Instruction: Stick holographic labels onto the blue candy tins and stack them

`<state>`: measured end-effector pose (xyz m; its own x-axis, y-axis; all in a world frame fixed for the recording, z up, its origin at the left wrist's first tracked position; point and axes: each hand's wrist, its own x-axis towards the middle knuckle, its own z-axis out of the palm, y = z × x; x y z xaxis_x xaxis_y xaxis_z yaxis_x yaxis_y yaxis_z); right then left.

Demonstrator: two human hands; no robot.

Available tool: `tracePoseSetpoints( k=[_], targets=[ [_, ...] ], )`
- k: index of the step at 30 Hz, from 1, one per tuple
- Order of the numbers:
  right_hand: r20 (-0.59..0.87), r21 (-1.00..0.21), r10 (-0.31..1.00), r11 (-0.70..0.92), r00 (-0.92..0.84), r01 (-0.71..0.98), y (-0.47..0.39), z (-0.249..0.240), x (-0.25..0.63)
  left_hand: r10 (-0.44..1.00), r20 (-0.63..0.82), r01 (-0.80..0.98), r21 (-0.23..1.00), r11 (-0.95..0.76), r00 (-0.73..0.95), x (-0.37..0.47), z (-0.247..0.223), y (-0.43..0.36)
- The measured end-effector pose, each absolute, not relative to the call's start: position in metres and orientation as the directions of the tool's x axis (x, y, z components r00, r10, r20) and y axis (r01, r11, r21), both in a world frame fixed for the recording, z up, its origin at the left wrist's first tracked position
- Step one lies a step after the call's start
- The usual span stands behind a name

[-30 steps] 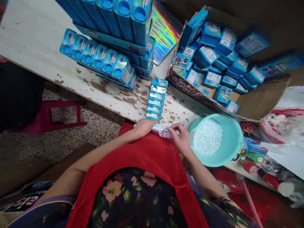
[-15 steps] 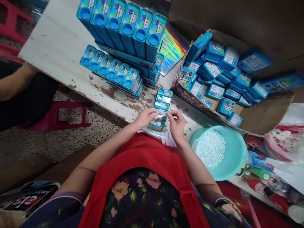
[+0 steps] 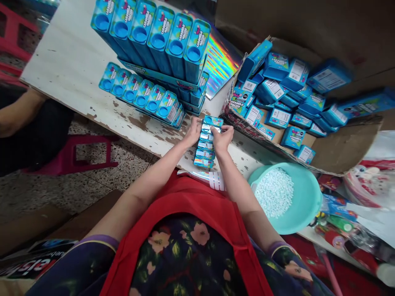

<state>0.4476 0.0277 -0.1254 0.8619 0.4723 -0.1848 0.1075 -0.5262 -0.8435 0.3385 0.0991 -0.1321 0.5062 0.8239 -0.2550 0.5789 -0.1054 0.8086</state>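
A short row of blue candy boxes [image 3: 204,154] stands on the worn white table in front of me, with shiny silvery strips across most of their tops. My left hand [image 3: 193,131] is closed against the left side of the row near its far end. From the right, my right hand [image 3: 222,139] grips the same part, its thumb lying on the shiny top of the second box from the far end. The farthest box shows a round blue recess. A silvery sheet with white strips [image 3: 216,181] lies at the table edge by my red apron.
Tall blue boxes [image 3: 154,41] stand stacked at the back left, with a lower row [image 3: 135,92] before them. A cardboard carton [image 3: 333,158] holds many blue boxes. Right of me, a turquoise basin [image 3: 304,205] contains small white candies. Another person's arm [image 3: 21,109] shows at left.
Both hands have moved up the row, from holding a clear strip over its middle to the second box from the far end. The strip is no longer stretched between them.
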Motion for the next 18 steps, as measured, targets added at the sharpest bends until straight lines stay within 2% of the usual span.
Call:
tracePoseSetpoints(
  k=[3, 6, 8, 10, 13, 15, 18],
  targets=[
    [-0.207, -0.879, 0.509, -0.471, 0.836, 0.069, 0.026, -0.128, 0.454, 0.814, -0.385, 0.763, 0.637, -0.108, 0.436, 0.337, -0.134, 0.096],
    [-0.193, -0.929, 0.558, -0.369, 0.807, 0.033, 0.002, -0.121, 0.460, 0.835, -0.313, 0.824, 0.505, -0.258, 0.453, 0.318, -0.122, 0.088],
    [-0.133, -0.935, 0.616, -0.337, 0.777, 0.107, -0.031, -0.109, 0.460, 0.838, -0.200, 0.783, 0.514, -0.351, 0.507, 0.297, -0.109, 0.073],
    [-0.085, -0.902, 0.713, -0.351, 0.696, 0.251, -0.071, -0.096, 0.454, 0.776, -0.186, 0.718, 0.552, -0.425, 0.602, 0.273, -0.097, 0.051],
    [-0.134, -0.786, 0.898, -0.354, 0.420, 0.507, -0.121, -0.085, 0.439, 0.589, -0.370, 0.677, 0.563, -0.473, 0.719, 0.246, -0.087, 0.014],
    [-0.181, -0.685, 0.949, -0.309, 0.258, 0.659, -0.139, -0.088, 0.427, 0.494, -0.498, 0.699, 0.559, -0.445, 0.713, 0.241, -0.089, -0.006],
    [-0.177, -0.552, 0.974, -0.215, 0.139, 0.806, -0.146, -0.098, 0.413, 0.437, -0.561, 0.706, 0.623, -0.337, 0.703, 0.247, -0.099, -0.022]
  ],
)
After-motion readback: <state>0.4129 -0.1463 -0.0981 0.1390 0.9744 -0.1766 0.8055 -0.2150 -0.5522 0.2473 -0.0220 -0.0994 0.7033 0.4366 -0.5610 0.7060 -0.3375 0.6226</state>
